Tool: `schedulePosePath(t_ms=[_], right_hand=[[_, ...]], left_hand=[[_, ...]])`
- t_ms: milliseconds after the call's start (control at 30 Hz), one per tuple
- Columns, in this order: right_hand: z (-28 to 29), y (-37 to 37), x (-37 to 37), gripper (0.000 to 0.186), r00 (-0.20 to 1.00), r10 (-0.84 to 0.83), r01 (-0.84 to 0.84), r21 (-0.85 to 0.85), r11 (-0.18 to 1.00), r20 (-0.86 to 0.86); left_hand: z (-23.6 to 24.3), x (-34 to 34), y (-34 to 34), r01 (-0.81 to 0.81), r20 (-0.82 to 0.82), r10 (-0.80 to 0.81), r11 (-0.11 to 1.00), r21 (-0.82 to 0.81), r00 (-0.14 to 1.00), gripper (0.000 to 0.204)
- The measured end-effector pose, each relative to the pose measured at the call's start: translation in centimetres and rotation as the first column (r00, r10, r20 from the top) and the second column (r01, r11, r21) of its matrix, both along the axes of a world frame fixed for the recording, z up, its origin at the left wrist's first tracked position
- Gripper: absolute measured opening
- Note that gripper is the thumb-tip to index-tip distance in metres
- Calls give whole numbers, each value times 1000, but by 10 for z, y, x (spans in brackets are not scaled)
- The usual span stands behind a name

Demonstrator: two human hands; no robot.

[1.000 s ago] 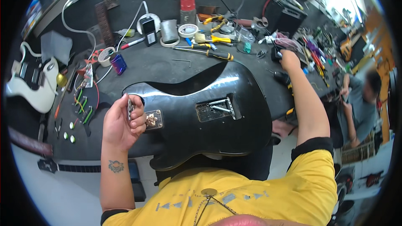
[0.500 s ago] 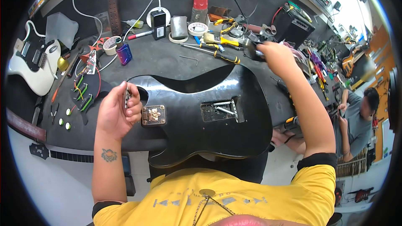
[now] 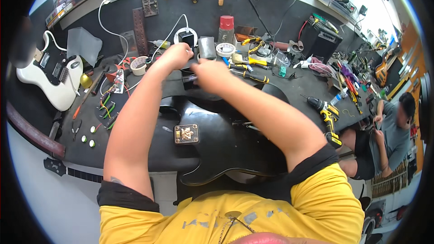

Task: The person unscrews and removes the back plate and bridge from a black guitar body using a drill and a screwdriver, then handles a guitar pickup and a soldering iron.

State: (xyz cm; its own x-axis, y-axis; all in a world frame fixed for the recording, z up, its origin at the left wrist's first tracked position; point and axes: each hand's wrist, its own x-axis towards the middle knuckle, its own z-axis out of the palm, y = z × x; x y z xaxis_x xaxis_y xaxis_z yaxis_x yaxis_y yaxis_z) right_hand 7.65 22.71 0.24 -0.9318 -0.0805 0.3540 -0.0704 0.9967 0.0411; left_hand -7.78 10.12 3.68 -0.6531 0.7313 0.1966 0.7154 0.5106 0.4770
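Observation:
My left hand (image 3: 177,55) reaches to the middle back of the bench, fingers curled beside a black charger with a white cable; what they hold is unclear. My right hand (image 3: 209,73), blurred, grips a dark object (image 3: 189,81) just below it. Under both forearms lies a black electric guitar body (image 3: 217,153), back up, with an ornate metal neck plate (image 3: 186,134). Its spring cavity is partly hidden by my right forearm.
A white guitar (image 3: 54,86) stands left, near loose wired parts (image 3: 108,110). Tape rolls (image 3: 224,49), screwdrivers and pliers crowd the back. A yellow drill (image 3: 330,119) lies right, beside an amplifier (image 3: 323,43) further back. A co-worker (image 3: 389,135) sits at far right.
My left hand has moved up and away from beside the neck plate. My right hand has swung leftward from the right of the bench with the dark object, joining my left.

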Motion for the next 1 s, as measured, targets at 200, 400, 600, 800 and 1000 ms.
schedulePosePath(t_ms=[200, 400, 600, 800, 1000], right_hand=[[27, 75, 46, 21, 910, -298, 300, 38, 953, 287], [-23, 72, 31, 21, 879, -308, 328, 7, 945, 365], [3, 69, 35, 28, 829, -414, 444, 7, 896, 377], [8, 100, 36, 39, 834, -518, 549, -182, 816, 192], [10, 97, 2, 41, 821, -474, 562, -310, 767, 317]], left_hand=[[-23, -3, 25, 219, 16, -226, 923, -316, 974, 34], [25, 35, 5, 52, 53, -49, 997, -59, 997, 39], [-34, 51, -45, 140, 234, -251, 903, 406, 939, 24], [-57, 55, -30, 228, -65, -220, 891, 393, 973, 21], [-66, 58, -36, 306, -116, -290, 938, 159, 950, 17]])
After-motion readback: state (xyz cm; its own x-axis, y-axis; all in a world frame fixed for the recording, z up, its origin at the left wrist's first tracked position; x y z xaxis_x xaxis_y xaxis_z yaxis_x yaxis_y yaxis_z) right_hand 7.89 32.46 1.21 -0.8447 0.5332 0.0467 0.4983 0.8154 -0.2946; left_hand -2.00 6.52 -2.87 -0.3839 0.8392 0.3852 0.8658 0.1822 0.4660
